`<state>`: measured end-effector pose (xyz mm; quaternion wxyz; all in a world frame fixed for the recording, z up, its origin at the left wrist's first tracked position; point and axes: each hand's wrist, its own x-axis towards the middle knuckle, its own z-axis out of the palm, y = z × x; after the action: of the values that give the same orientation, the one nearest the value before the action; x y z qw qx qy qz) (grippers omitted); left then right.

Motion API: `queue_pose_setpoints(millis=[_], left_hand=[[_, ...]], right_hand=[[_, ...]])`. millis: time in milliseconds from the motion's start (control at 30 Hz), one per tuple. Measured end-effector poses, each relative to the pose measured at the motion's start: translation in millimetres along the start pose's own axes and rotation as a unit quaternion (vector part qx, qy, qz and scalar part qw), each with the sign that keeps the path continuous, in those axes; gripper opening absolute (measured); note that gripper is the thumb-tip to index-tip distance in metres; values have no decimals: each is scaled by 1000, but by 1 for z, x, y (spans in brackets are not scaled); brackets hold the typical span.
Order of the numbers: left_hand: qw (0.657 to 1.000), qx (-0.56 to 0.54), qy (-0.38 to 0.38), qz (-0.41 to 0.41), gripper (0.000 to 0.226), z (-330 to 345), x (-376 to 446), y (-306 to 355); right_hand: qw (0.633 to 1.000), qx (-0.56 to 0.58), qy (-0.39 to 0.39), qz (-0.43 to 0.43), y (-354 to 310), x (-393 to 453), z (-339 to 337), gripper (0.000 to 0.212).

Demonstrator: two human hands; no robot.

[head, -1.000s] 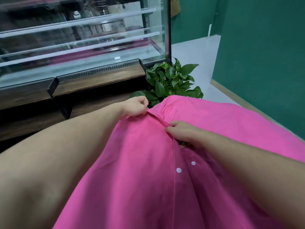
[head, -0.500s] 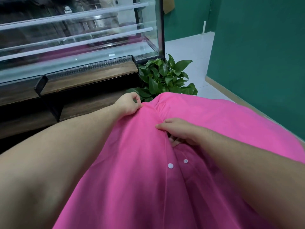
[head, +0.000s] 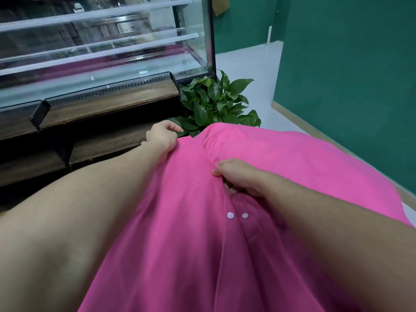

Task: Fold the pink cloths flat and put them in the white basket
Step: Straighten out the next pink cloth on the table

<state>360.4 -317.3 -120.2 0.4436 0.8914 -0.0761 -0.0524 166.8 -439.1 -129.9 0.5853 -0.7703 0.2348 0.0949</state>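
The fingers of the left hand are curled over the far left edge of the bright pink cloth garment, gripping the fabric at the top, with the forefinger crooked forward above the fold. Behind that hand, on the far left, stands a glass display case with white shelf rails, resting on a dark wooden counter with a black perforated metal strip.

The pink garment spreads from the hands toward the camera and fills the lower middle of the view. Its collar lies between the two hands, and two small white round snap buttons sit side by side on the front opening, just below the right hand. A leafy green potted plant stands beyond the collar, at the corner of the case.

The right hand rests on the garment's front opening; its thumb and curled fingers pinch the fabric edge, the fingertips partly tucked under the cloth. Farther right, the cloth drapes outward over a surface that cannot be made out. A white tiled floor and a dark green wall with a pale wooden skirting board close the right side.
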Motion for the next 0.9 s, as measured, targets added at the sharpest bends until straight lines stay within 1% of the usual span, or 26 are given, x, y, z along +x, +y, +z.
queue_pose_setpoints(millis=[67,133,233,267,300,367,400,433,500,533,600,633,667,733,800,833,900], left_hand=[[997,61,30,46,40,1,-22,11],[985,112,43,127,35,-1,-54,19],[957,126,29,261,23,-8,-103,3],[947,135,18,292,18,-13,-120,-4],[942,147,-1,302,16,-18,-136,-11],[938,181,-49,290,17,-28,-169,-18],[935,205,-74,279,18,-34,-185,-21],[929,235,-94,271,17,-39,-199,-24],[907,302,-126,263,11,-50,-223,-28],[901,322,-137,255,15,-53,-232,-30],[901,337,-157,222,35,-60,-251,-27],[903,339,-164,206,43,-62,-262,-25],[904,343,-172,190,49,-64,-273,-23],[907,331,-221,134,59,-65,-295,-22],[923,250,-289,50,62,-65,-312,-21],[927,212,-309,17,57,-65,-319,-21],[923,186,-337,-22,49,-66,-334,-18]], right_hand=[[1000,-11,11,-3,1,1,0,20],[999,-30,24,-7,2,2,1,22],[997,-61,48,-17,2,-1,4,29],[995,-72,58,-22,2,-2,5,31],[994,-86,68,-29,1,-4,6,32],[987,-130,82,-48,-5,-11,9,22],[984,-152,82,-45,-9,-17,11,11],[982,-170,77,-35,-13,-25,14,11],[980,-191,58,-11,-18,-43,23,48],[977,-202,62,-11,-19,-50,27,59],[961,-243,123,-50,-16,-66,30,66],[947,-272,153,-72,-12,-75,29,65],[936,-299,165,-88,-10,-86,28,60],[928,-321,159,-102,-3,-106,26,35],[936,-313,124,-100,3,-127,27,10],[943,-302,102,-95,7,-137,28,6],[947,-299,75,-89,11,-155,28,6]])
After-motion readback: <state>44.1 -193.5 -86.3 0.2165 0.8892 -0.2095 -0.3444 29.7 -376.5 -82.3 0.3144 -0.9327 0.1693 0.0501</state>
